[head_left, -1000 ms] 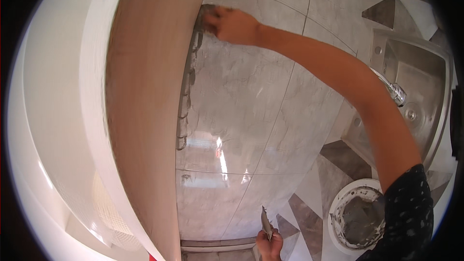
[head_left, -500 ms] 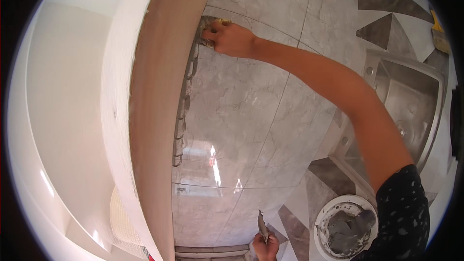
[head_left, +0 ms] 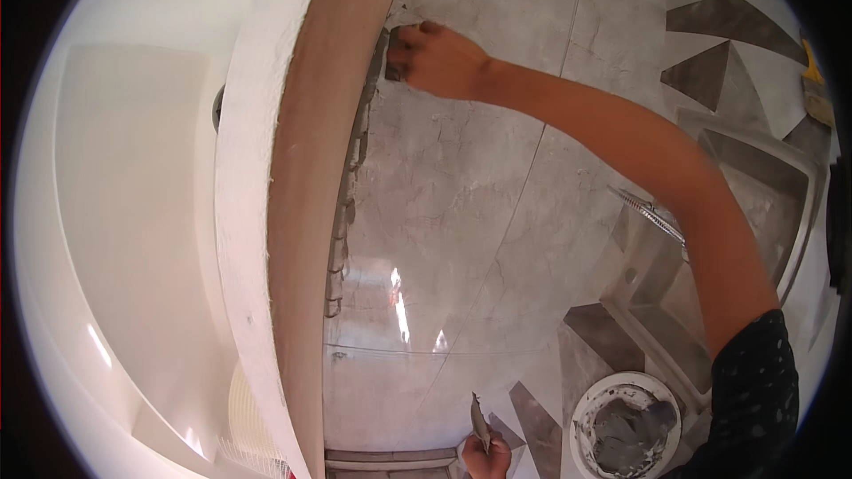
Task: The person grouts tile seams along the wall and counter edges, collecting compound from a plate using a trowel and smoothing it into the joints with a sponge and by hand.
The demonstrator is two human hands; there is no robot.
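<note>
My right hand [head_left: 439, 60] reaches far across the grey marbled tiles [head_left: 444, 186]. Its fingers close round a dark, flat, scraper-like piece [head_left: 394, 55], which touches the tiles beside the wooden board edge. A ragged line of grey paste [head_left: 341, 239] runs along that joint, below the hand. At the lower edge, my left hand [head_left: 487, 459] grips a thin, flat blade [head_left: 480, 421] coated with grey paste. It stands upright, and the fingers hide its handle.
A long wooden board [head_left: 297, 168] with a white edge curves down the left. A white bucket [head_left: 581, 430] of grey paste stands lower right. Beyond my right arm are a metal sink [head_left: 803, 204], a coiled metal hose [head_left: 652, 213] and a yellow-handled brush [head_left: 815, 93].
My right hand has shifted slightly right and up along the joint, and the dark piece is turned differently. The view has shifted a little; a metal hose now shows beside the sink.
</note>
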